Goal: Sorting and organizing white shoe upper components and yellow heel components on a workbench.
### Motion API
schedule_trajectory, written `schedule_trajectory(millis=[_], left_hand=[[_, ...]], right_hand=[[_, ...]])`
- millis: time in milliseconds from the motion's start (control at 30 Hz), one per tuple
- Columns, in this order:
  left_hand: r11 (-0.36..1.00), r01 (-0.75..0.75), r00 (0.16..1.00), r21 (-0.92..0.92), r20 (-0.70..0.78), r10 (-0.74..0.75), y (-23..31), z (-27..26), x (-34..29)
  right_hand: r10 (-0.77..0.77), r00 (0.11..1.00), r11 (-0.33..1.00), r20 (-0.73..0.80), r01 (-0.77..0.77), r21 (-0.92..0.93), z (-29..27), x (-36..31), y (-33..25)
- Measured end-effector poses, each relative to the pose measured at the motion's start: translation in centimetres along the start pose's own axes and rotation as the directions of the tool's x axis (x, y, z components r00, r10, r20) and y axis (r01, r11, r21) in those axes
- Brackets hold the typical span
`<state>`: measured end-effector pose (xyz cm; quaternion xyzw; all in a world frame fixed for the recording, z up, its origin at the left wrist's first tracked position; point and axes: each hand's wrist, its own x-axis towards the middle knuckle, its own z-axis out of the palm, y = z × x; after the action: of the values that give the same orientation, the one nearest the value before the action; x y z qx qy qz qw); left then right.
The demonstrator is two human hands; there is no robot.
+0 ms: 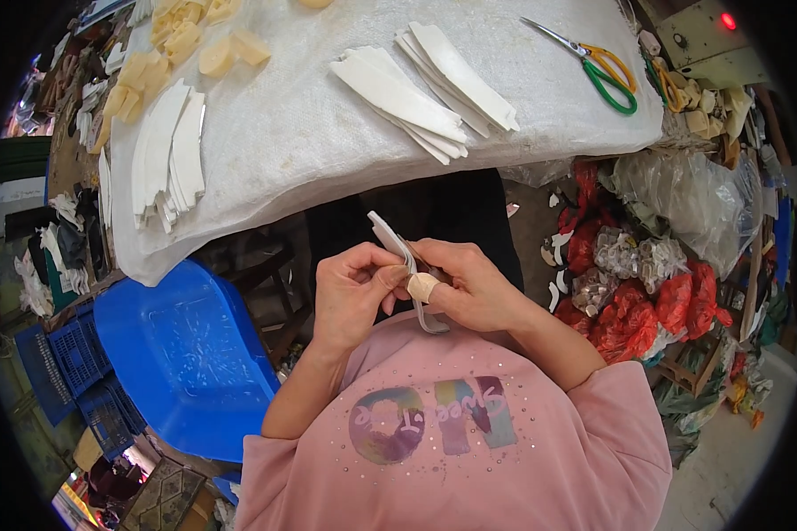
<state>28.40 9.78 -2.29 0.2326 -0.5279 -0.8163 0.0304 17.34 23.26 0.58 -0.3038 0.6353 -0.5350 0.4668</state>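
Observation:
In front of my chest, both hands meet on a thin, curved white strip (387,234), whose lower end bends down towards my shirt. My left hand (350,290) pinches it between thumb and fingers. My right hand (478,288) closes on it from the other side, with a beige wrap (423,286) around the thumb. The fingers partly hide the strip's middle. Beyond the hands, a stack of similar white strips (398,102) lies on the covered table (283,133), beside a second stack (460,75). A third stack (170,150) rests at the left.
Scissors (581,50) with yellow and green handles lie at the table's right. Several pale yellow pieces (137,80) are piled at the far left. Below stand a blue plastic tub (190,345) and blue crates (78,354). Red plastic bags (633,323) and a clear sheet (691,199) crowd the right.

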Motion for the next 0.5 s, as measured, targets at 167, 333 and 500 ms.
schedule_trajectory(millis=[167,333,500], left_hand=[[0.997,-0.059,0.998,0.051,-0.008,0.059,0.3,0.3,-0.2],[0.999,-0.027,1.0,0.028,0.012,0.026,0.4,0.0,-0.3],[0.999,-0.001,1.0,-0.043,0.022,0.002,0.2,-0.2,-0.3]], right_hand=[[-0.033,0.999,0.999,-0.013,0.033,0.013,0.1,0.1,0.4],[0.022,1.0,0.991,0.01,-0.023,0.135,0.2,0.0,1.0],[0.014,1.0,0.993,0.013,-0.016,0.117,0.1,0.1,1.6]])
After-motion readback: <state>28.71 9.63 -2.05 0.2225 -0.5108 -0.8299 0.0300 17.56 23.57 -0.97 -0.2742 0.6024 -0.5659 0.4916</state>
